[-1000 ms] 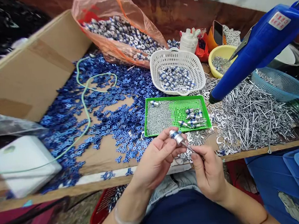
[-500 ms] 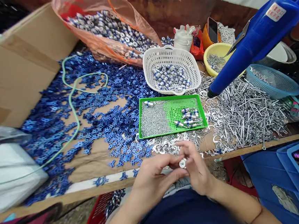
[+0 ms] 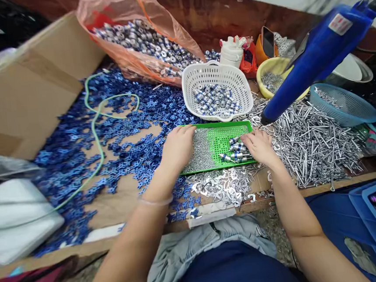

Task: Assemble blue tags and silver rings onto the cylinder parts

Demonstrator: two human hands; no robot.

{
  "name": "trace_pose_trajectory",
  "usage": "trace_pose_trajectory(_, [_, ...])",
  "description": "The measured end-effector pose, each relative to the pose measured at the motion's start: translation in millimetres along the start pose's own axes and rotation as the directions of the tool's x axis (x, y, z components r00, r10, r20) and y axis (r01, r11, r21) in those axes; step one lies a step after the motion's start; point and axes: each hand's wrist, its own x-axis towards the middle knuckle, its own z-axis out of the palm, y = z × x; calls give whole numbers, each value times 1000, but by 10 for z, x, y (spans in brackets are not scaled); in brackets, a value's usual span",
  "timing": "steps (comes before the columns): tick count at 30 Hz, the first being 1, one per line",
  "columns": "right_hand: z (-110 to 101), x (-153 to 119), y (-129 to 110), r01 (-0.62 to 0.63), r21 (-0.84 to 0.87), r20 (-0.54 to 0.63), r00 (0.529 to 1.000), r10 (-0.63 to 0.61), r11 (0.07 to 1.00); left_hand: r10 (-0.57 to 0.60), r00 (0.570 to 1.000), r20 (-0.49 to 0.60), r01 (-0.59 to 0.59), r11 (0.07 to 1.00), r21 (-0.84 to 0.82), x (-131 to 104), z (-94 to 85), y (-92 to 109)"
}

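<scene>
Head view: the left hand [image 3: 179, 146] and right hand [image 3: 258, 146] at opposite ends of a green perforated plastic tray [image 3: 218, 168].
A knock on the tray's low rim could spill its tiny silver metal pieces [image 3: 203, 150] or roll the blue-and-silver metal cylinders [image 3: 239, 155] lying at its right. Both hands are palm-down, forearms stretched forward; hidden fingertips mean I cannot tell whether either is clamped on anything.

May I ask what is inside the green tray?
In the tray, tiny metal pieces lie left, blue-banded parts right. Whatever the left hand and right hand cover at either end is hidden.
</scene>
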Motion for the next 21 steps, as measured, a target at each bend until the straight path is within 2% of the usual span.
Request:
trace_pose_trajectory(3, [-170, -116, 210, -28, 30, -14, 999, 28, 999, 14, 1000, 22, -15, 1000, 9, 155, 11, -139])
trace_pose_trajectory(7, [-421, -151, 660, -190, -1, -162, 969, 187, 982, 5, 1000, 20, -5, 1000, -11, 171, -90, -187])
trace_pose_trajectory(9, [-476, -66, 843, -277, -47, -258, 931, 256, 960, -5, 1000, -5, 5, 999, -37, 100, -153, -145])
trace_pose_trajectory(12, [-452, 165, 966, -351, -115, -373, 883, 287, 929, -73, 994, -80, 65, 993, -98, -84, -211, -8])
trace_pose_trajectory(14, [-406, 326, 981, -369, -137, -409, 866, 287, 919, -130, 984, -119, 113, 983, -142, -235, -232, 101])
trace_pose_trajectory(16, [-383, 438, 996, -377, -127, -418, 859, 295, 917, -191, 974, -119, 152, 948, -279, -387, -269, 184])
trace_pose_trajectory(17, [-388, 469, 1012, -378, -109, -419, 856, 303, 919, -238, 967, -97, 179, 895, -408, -462, -301, 206])
trace_pose_trajectory(18, [-405, 483, 1033, -378, -84, -421, 852, 311, 922, -316, 947, -63, 220, 777, -590, -538, -345, 214])
trace_pose_trajectory(20, [-468, 467, 1079, -370, -18, -442, 836, 325, 929, -474, 878, 66, 283, 402, -871, -698, -459, 194])
trace_pose_trajectory(21, [-506, 442, 1095, -362, 19, -459, 825, 330, 932, -525, 840, 136, 293, 228, -928, -786, -519, 179])
